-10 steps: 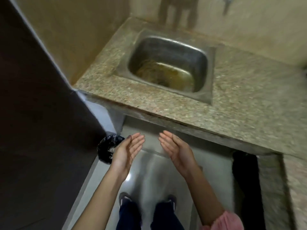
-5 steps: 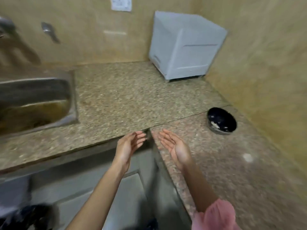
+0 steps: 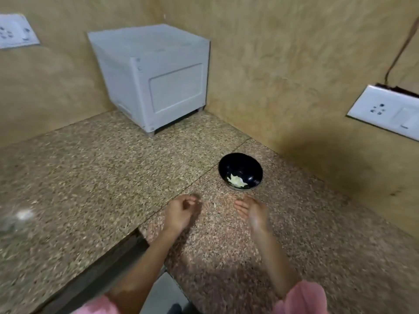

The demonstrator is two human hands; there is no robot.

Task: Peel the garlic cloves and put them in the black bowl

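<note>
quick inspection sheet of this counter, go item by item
surface: speckled granite counter, a seam running across it
job's things: black bowl near the right wall, pale pieces inside, too blurred to name; no unpeeled garlic seen
clutter: white boxy appliance in the corner
hands: left hand loosely curled, holds nothing; right hand blurred, fingers straight, empty
cables: one brown wire above the right wall socket
surroundings: tan walls, second socket at left

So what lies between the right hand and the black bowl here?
Only bare speckled countertop. In the head view, the right hand hovers just short of the black bowl, with nothing on the strip between them.
</note>
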